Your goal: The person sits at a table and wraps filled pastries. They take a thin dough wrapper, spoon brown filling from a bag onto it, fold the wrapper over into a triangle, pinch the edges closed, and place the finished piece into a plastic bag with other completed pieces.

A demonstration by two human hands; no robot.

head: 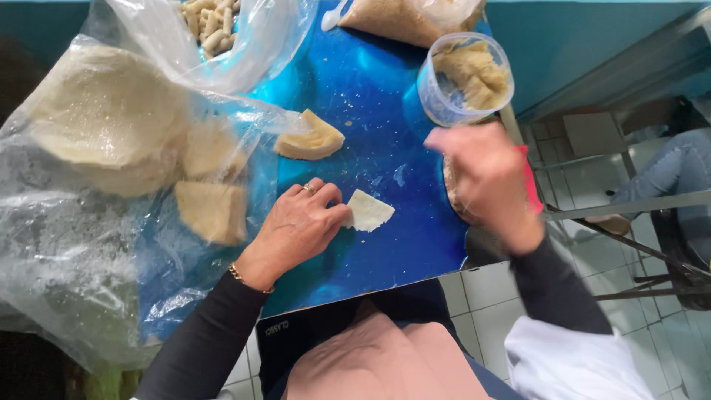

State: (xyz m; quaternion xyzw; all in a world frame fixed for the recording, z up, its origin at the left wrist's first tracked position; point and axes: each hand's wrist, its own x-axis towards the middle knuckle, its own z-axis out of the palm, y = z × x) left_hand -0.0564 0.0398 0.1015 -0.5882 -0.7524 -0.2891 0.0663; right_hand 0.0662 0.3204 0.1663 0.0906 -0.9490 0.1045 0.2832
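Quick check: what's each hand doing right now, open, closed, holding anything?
Left hand: fingers curled, pressing on a wedge-shaped wrapper on the blue table.
Right hand: blurred, raised beside the tub; grip cannot be told.

blue table [370, 111], white tile floor [481, 289], teal wall [563, 44]

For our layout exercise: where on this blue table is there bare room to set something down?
Bare blue table lies between the folded wedge and the tub, and below the small wrapper. The left is crowded with plastic bags.
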